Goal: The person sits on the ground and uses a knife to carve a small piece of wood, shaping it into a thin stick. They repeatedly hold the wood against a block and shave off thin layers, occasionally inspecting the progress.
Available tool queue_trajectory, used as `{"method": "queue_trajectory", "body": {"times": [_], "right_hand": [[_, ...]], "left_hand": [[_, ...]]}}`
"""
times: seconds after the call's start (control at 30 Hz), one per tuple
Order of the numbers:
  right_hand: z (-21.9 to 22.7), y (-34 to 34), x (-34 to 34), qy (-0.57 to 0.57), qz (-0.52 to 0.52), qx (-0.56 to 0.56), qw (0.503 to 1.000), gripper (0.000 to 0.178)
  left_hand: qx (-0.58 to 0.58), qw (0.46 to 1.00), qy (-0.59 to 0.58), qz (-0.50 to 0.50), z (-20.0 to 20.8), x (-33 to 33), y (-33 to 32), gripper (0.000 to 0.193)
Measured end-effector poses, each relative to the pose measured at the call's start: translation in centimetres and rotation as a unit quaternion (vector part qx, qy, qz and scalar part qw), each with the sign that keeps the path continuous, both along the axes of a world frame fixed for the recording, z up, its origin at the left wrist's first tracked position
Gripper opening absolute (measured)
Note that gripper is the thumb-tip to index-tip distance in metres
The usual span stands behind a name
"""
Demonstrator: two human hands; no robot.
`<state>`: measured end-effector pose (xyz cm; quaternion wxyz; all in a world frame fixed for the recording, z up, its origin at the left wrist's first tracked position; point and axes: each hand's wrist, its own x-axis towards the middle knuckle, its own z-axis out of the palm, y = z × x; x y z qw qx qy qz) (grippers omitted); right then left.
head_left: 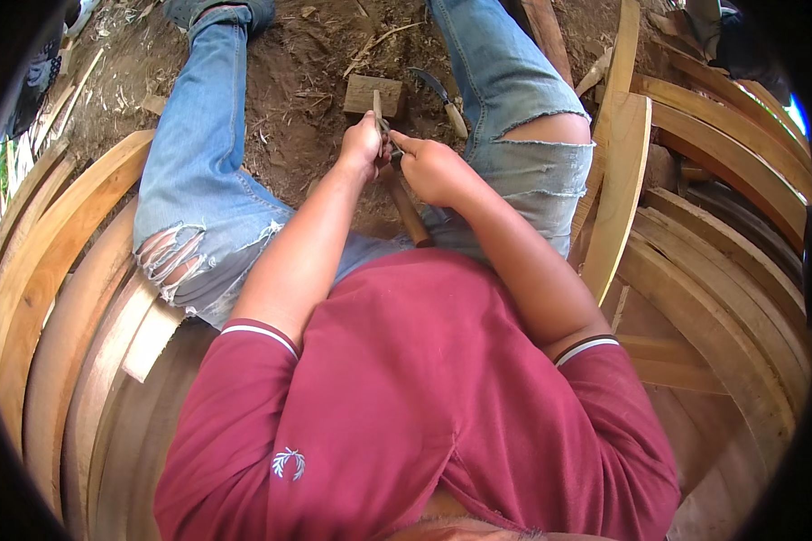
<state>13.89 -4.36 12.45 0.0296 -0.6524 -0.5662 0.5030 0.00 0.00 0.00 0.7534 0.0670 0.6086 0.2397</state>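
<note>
Left grip (362,147) closed on thin wooden strip (377,102), its end jutting beyond the fingers; right grip (433,171) beside it, cannot tell its hold; strip probably light, stiff, best pinched mid-length.

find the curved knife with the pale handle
In the head view, the curved knife lies on the dirt, upper centre, just right of the wooden block, beside the person's right trouser leg.
</note>
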Motion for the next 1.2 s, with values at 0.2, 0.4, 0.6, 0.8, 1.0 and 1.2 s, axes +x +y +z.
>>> {"method": "queue_trajectory", "body": {"times": [0.2, 0.4, 0.6, 0.8, 1.0, 1.2], "right_hand": [[0.3, -0.8, 0.3, -0.031, 0.011, 0.018, 0.999, 0.054], [-0.2, -1.2, -0.4, -0.044, 0.014, 0.067, 0.997, 0.053], [-0.3, -0.4, -0.4, -0.073, 0.018, 0.028, 0.997, 0.054], [0.8, -0.3, -0.4, -0.064, 0.001, -0.002, 0.998, 0.054], [-0.6, 0.2, -1.0, -0.07, 0.013, -0.001, 0.997, 0.055], [0.9, 0.2, -1.0, -0.067, 0.006, -0.029, 0.997, 0.055]], "left_hand": [[0.001, 0.999, -0.029, 0.022, 0.0, 1.5, -1.0, 0.037], [-0.008, 0.999, -0.018, 0.038, 0.1, 1.5, -0.7, 0.038], [0.003, 0.999, 0.013, 0.048, 0.1, 2.8, -0.8, 0.041], [-0.003, 0.998, 0.031, 0.058, 0.3, 3.6, -0.8, 0.047], [0.002, 0.997, 0.049, 0.059, -0.1, 3.1, -1.1, 0.048], [-0.006, 0.999, 0.012, 0.053, -0.2, 2.6, -1.0, 0.045]]}}
